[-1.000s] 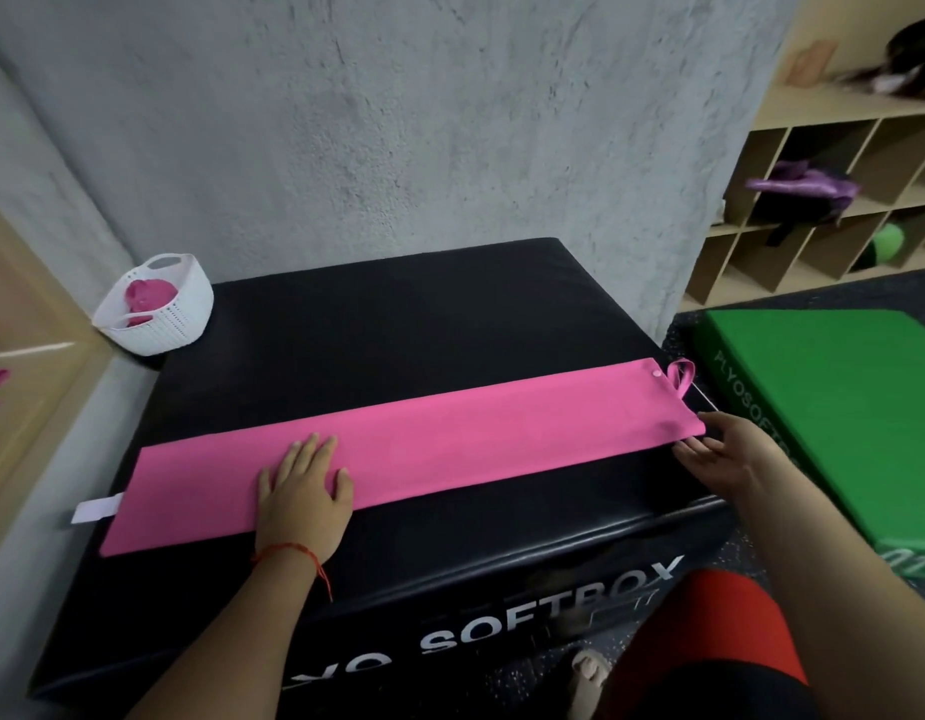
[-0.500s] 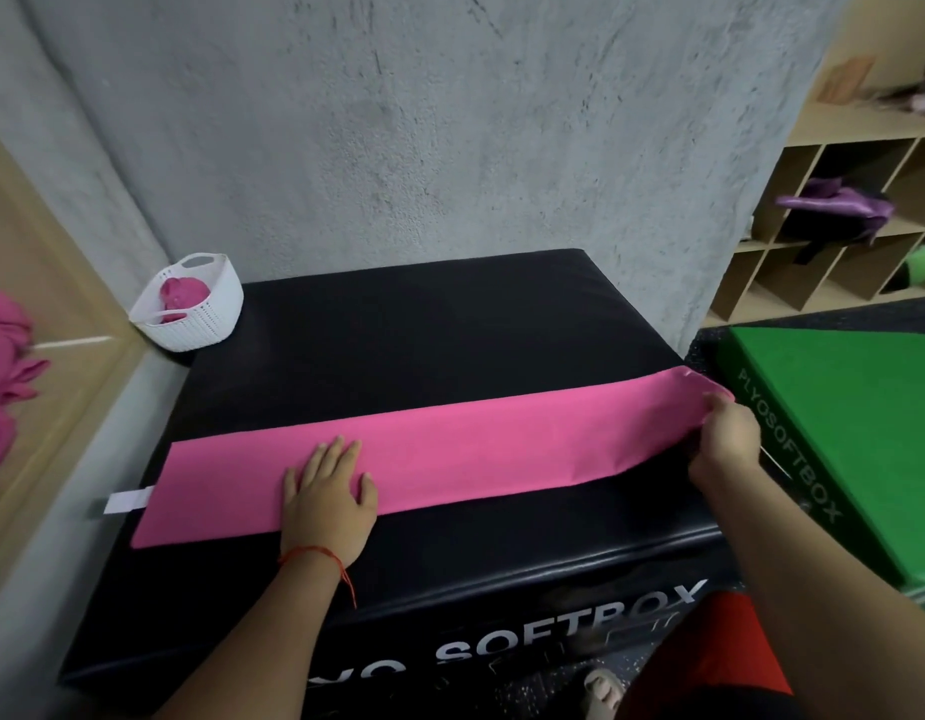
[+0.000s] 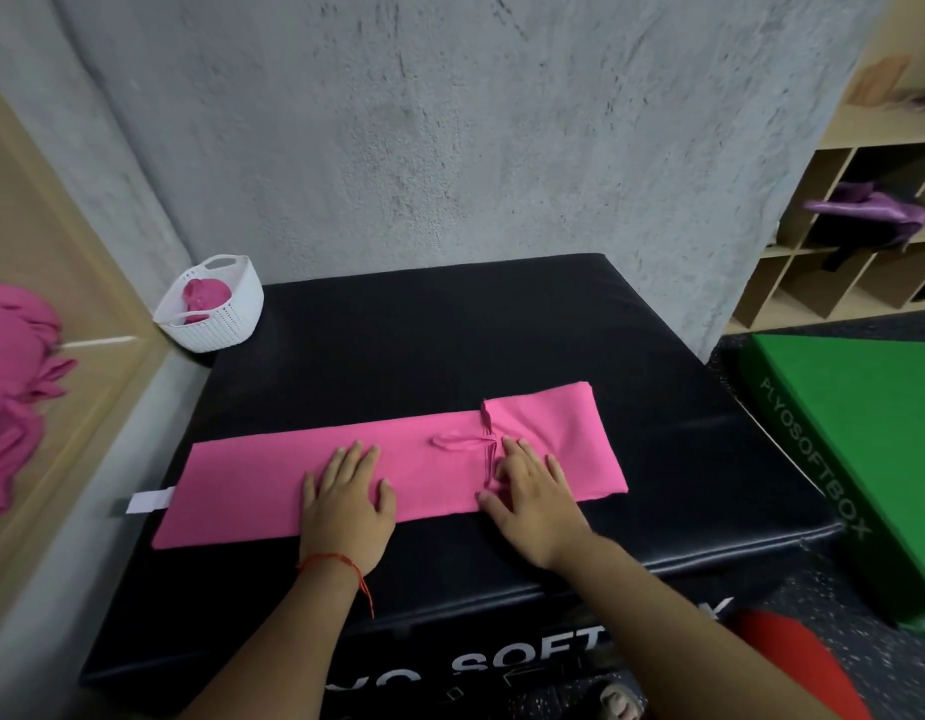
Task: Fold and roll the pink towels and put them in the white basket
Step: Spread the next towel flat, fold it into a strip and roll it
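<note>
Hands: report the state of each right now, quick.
Left hand: open, fingers flat on the pink towel.
Right hand: open, flat, pressing on the towel's folded-over end.

Pink towel; black box; white basket.

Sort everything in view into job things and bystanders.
Job: pink towel under left hand and right hand; white basket holding a rolled towel; pink towel pile.
Lying about: green box; purple bag; cubby shelves.
</note>
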### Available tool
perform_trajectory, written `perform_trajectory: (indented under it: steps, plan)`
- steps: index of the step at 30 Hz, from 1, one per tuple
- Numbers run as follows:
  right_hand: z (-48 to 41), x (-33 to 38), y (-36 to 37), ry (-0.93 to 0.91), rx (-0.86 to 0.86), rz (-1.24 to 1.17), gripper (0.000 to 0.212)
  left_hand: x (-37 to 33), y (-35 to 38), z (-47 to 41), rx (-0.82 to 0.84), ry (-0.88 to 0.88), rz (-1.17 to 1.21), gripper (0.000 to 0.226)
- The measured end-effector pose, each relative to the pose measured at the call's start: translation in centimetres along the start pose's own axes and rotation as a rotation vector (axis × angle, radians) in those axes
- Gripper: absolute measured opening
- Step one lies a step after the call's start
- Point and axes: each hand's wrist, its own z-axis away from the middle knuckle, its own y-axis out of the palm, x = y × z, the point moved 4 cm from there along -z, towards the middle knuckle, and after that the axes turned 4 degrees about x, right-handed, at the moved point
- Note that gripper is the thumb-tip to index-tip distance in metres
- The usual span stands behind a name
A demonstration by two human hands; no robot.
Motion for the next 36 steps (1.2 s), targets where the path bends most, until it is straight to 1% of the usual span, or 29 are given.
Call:
perform_trajectory:
  steps: [1, 3, 4, 5, 6, 7, 8, 9, 10, 11, 12, 13, 15, 16, 18, 19, 21, 22, 24, 26, 28, 29, 30, 31, 32, 33, 34, 36]
  plan:
    - [0.0, 0.1, -0.8, -0.003, 0.006, -0.060, 0.046, 0.0, -0.1, -0.1, -0.001, 0.000, -0.002, 0.060]
    - [0.0, 0.4, -3.5, 0.002, -0.001, -0.263, 0.024, 0.0, 0.0, -0.2, 0.009, -0.002, -0.005, 0.060]
    - [0.0, 0.0, -4.9, 0.020, -0.041, -0.335, 0.015, 0.0, 0.0, -0.2, 0.013, -0.002, -0.007, 0.060]
    - [-0.2, -0.9, -6.3, 0.054, -0.137, -0.350, 0.008, 0.0, 0.0, -0.1, 0.010, 0.001, -0.010, 0.060]
    - [-0.2, -2.1, -7.7, 0.125, -0.257, -0.315, 0.006, 0.0, 0.1, -0.1, 0.006, 0.004, -0.012, 0.060]
    - [-0.2, -3.4, -8.9, 0.214, -0.363, -0.278, 0.014, 0.1, 0.1, -0.1, 0.008, 0.006, -0.011, 0.060]
    - [-0.2, -5.1, -9.6, 0.324, -0.418, -0.244, 0.025, 0.1, 0.1, -0.2, 0.013, 0.006, -0.011, 0.060]
    - [-0.2, -6.5, -10.1, 0.450, -0.409, -0.275, 0.038, 0.2, 0.0, -0.2, 0.019, 0.005, -0.013, 0.060]
    - [-0.3, -8.0, -10.1, 0.579, -0.346, -0.350, 0.050, 0.2, 0.0, -0.2, 0.027, 0.005, -0.014, 0.060]
    - [-0.4, -9.1, -9.9, 0.666, -0.257, -0.419, 0.058, 0.0, 0.0, -0.1, 0.040, 0.003, -0.014, 0.060]
    - [-0.4, -9.5, -9.9, 0.696, -0.191, -0.470, 0.056, -0.1, -0.2, 0.0, 0.048, 0.003, -0.015, 0.060]
    - [-0.4, -9.6, -10.2, 0.700, -0.134, -0.513, 0.046, -0.3, -0.4, 0.2, 0.059, 0.005, -0.017, 0.060]
    - [-0.5, -9.7, -10.8, 0.681, -0.024, -0.620, 0.023, -0.4, -1.3, -0.2, 0.079, 0.021, -0.045, 0.060]
    - [-0.6, -9.6, -11.1, 0.667, 0.032, -0.680, 0.019, -0.1, -2.0, -1.0, 0.079, 0.032, -0.058, 0.060]
    - [-0.7, -9.1, -11.8, 0.625, 0.123, -0.798, 0.022, 1.6, -3.5, -3.5, 0.099, 0.004, -0.073, 0.063]
    - [-0.8, -8.6, -12.3, 0.599, 0.183, -0.824, 0.022, 2.9, -4.1, -5.0, 0.137, -0.029, -0.086, 0.066]
    - [-2.0, -8.2, -13.5, 0.542, 0.261, -0.729, 0.026, 5.3, -5.1, -7.8, 0.257, -0.063, -0.117, 0.066]
    - [-3.0, -8.0, -14.4, 0.517, 0.290, -0.657, 0.029, 6.1, -5.7, -8.8, 0.308, -0.054, -0.134, 0.063]
    - [-5.7, -7.4, -16.6, 0.463, 0.303, -0.533, 0.031, 6.8, -6.8, -10.1, 0.394, -0.020, -0.158, 0.047]
    - [-9.8, -6.1, -19.5, 0.372, 0.269, -0.353, 0.025, 6.7, -7.5, -10.5, 0.531, -0.024, -0.118, 0.030]
    - [-14.9, -3.8, -22.8, 0.251, 0.100, -0.243, 0.019, 5.9, -7.4, -10.0, 0.647, -0.026, -0.058, 0.029]
    - [-17.5, -2.3, -24.7, 0.179, -0.045, -0.253, 0.024, 5.1, -7.1, -9.5, 0.667, -0.015, -0.029, 0.032]
    - [-19.9, -0.9, -26.5, 0.118, -0.206, -0.292, 0.035, 4.1, -6.7, -9.0, 0.673, -0.004, 0.026, 0.035]
    - [-22.0, 0.2, -27.8, 0.077, -0.344, -0.336, 0.051, 2.8, -6.3, -8.4, 0.671, 0.001, 0.108, 0.037]
    - [-23.8, 1.2, -28.5, 0.050, -0.414, -0.355, 0.067, 1.5, -5.7, -7.7, 0.654, 0.003, 0.216, 0.039]
    - [-25.0, 1.7, -28.4, 0.040, -0.430, -0.335, 0.076, 0.3, -5.1, -7.0, 0.618, -0.007, 0.311, 0.039]
    - [-25.8, 2.1, -27.7, 0.042, -0.413, -0.289, 0.078, -0.8, -4.7, -6.5, 0.564, -0.017, 0.379, 0.034]
    - [-26.3, 1.9, -25.2, 0.059, -0.330, -0.214, 0.074, -2.2, -4.0, -5.5, 0.460, -0.061, 0.409, 0.019]
